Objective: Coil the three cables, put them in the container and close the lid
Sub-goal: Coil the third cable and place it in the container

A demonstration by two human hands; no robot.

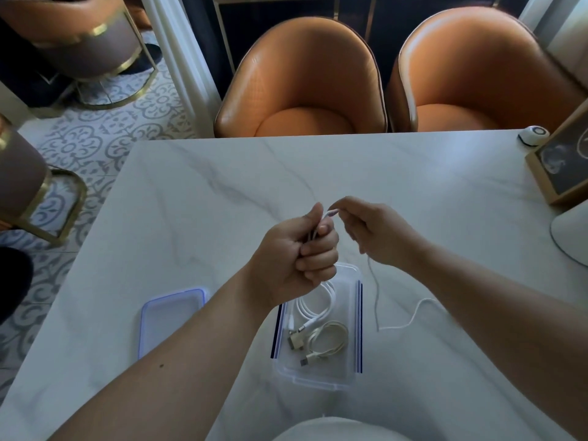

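My left hand (302, 249) is closed around one end of a thin white cable (397, 324), held above the table. My right hand (372, 232) pinches the same cable just beside it. The cable's loose length hangs down and trails across the table to the right of a clear plastic container (358, 361). Two coiled cables lie inside that open container: a white one (313, 305) at the far end and a cream one (329, 340) nearer me. The container's lid (168, 319), clear with a blue rim, lies flat to its left.
The white marble table (222, 192) has two orange chairs (302, 87) behind its far edge. A framed picture (560, 160) and a small round white object (534, 135) stand at the far right. A white rounded base (572, 233) sits at the right edge.
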